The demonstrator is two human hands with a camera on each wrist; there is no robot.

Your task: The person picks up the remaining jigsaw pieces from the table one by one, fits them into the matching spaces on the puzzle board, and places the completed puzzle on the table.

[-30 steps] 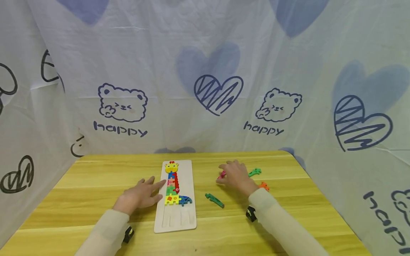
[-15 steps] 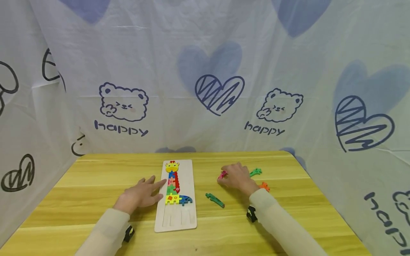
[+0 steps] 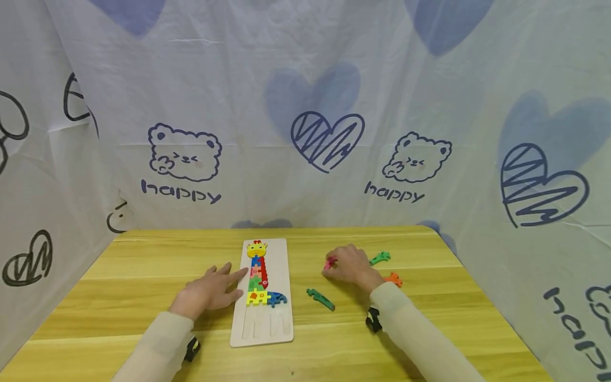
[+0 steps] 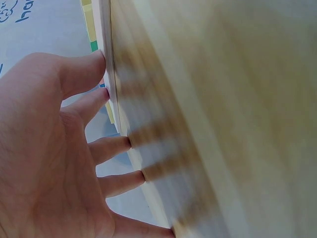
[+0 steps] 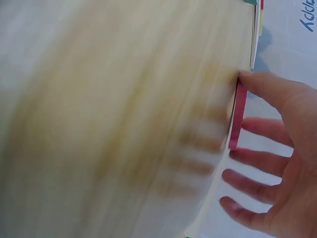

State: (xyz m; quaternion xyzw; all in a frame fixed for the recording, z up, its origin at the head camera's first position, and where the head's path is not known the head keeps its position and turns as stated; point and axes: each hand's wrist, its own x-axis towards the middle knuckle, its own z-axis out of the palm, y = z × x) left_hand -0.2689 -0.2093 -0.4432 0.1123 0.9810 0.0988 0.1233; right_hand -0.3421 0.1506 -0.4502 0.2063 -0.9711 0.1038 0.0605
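A pale wooden puzzle board (image 3: 277, 265) lies lengthwise on the table, with a colourful giraffe (image 3: 258, 297) built from number pieces in its recess. Four-legged slots at the board's near end show bare wood. My left hand (image 3: 207, 291) is spread at the board's left edge; its thumb (image 4: 91, 69) and index finger touch the edge in the left wrist view. To the right of the board, my right hand (image 3: 352, 267) pinches a pink puzzle piece (image 3: 330, 262) low over the table. The right wrist view shows this pink piece (image 5: 238, 114) edge-on between thumb and fingers.
A dark green piece (image 3: 320, 299) lies between the board and my right hand. Beyond that hand are a light green piece (image 3: 380, 258) and an orange piece (image 3: 394, 279). A printed cloth (image 3: 253, 159) hangs behind the wooden table (image 3: 157, 249).
My right fingers have closed in on the pink piece, which has turned slightly in their pinch. The left hand and the board have stayed in place.
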